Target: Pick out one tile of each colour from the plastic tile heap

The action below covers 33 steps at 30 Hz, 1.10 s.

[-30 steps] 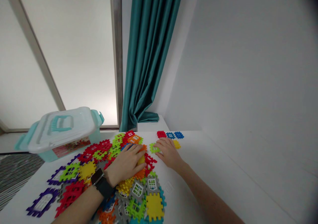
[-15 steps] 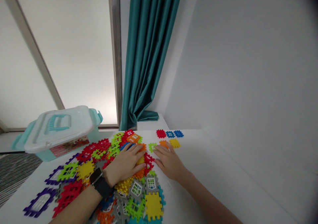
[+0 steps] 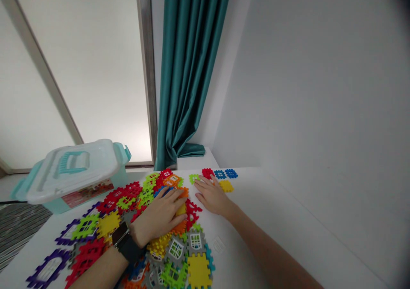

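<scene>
My left hand [image 3: 162, 214], a dark watch [image 3: 124, 240] on its wrist, lies flat with fingers spread on a pile of interlocking plastic tiles. Around it are a yellow tile [image 3: 181, 210], an orange tile [image 3: 180, 228] and red tiles [image 3: 193, 214]. My right hand [image 3: 212, 196] rests on the white table, fingers stretched out and apart. Its fingertips reach the edge of a small green tile [image 3: 194, 178]. Beyond and beside it lie a red tile [image 3: 207, 173], two blue tiles [image 3: 231, 173] and a yellow tile [image 3: 226, 186]. The orange tile seen earlier there is hidden under the hand.
A lidded clear-and-turquoise storage box [image 3: 77, 169] stands at the back left. Purple-framed tiles [image 3: 49, 267] spread along the table's left side. A grey wall [image 3: 320, 131] rises at the right, and a teal curtain [image 3: 188, 75] hangs behind the table [image 3: 233, 255].
My right hand has slid forward and slightly left, and the green tile has moved away from me towards the red one. The left hand stays on the pile.
</scene>
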Motion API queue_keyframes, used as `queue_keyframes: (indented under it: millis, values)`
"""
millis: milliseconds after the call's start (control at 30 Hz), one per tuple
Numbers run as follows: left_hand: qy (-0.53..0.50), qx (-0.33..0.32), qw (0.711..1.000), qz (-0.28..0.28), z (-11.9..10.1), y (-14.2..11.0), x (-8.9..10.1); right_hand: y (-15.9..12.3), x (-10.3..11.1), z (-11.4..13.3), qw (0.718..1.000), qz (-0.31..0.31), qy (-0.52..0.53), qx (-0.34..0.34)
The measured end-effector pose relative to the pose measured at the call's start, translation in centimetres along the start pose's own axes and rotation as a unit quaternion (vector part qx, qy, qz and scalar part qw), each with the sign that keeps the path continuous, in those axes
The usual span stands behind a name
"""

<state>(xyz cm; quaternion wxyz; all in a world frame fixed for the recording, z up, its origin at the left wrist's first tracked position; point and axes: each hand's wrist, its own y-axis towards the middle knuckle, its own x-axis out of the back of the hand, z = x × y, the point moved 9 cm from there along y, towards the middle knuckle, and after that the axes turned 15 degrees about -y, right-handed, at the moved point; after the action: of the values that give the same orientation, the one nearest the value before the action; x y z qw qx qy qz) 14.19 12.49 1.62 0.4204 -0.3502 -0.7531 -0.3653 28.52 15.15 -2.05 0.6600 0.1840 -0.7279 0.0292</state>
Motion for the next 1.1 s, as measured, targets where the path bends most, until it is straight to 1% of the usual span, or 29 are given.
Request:
queue_keyframes:
  millis: [133, 300, 400, 533, 633, 733, 900, 1100]
  values:
    - [0.008, 0.03, 0.999, 0.031, 0.5, -0.1, -0.6, -0.6, -0.3, -0.3, 1.0, 0.012, 0.006, -0.006]
    - [0.033, 0.039, 0.998, 0.037, 0.6, 0.5, -0.9, -3.4, 0.0, -0.9, 0.999, 0.028, 0.015, -0.019]
    - [0.068, 0.04, 0.996, 0.04, 0.9, 2.0, -1.2, -5.1, 0.6, -1.7, 0.999, 0.017, 0.024, -0.041]
    - [0.099, 0.053, 0.993, 0.045, 1.9, 4.9, -1.8, -6.6, 1.4, -2.6, 0.997, -0.007, 0.039, -0.065]
    - [0.098, 0.059, 0.992, 0.056, 2.6, 6.8, -2.8, -7.1, 2.1, -2.8, 0.996, -0.032, 0.049, -0.062]
    - [0.095, 0.055, 0.992, 0.06, 3.1, 8.0, -3.7, -7.3, 2.8, -2.9, 0.996, -0.055, 0.051, -0.057]
    - [0.092, 0.056, 0.993, 0.057, 3.7, 8.8, -4.5, -7.6, 3.9, -3.3, 0.994, -0.08, 0.047, -0.063]
    - [0.09, 0.053, 0.993, 0.052, 4.0, 9.2, -4.7, -7.7, 4.2, -3.5, 0.994, -0.08, 0.042, -0.067]
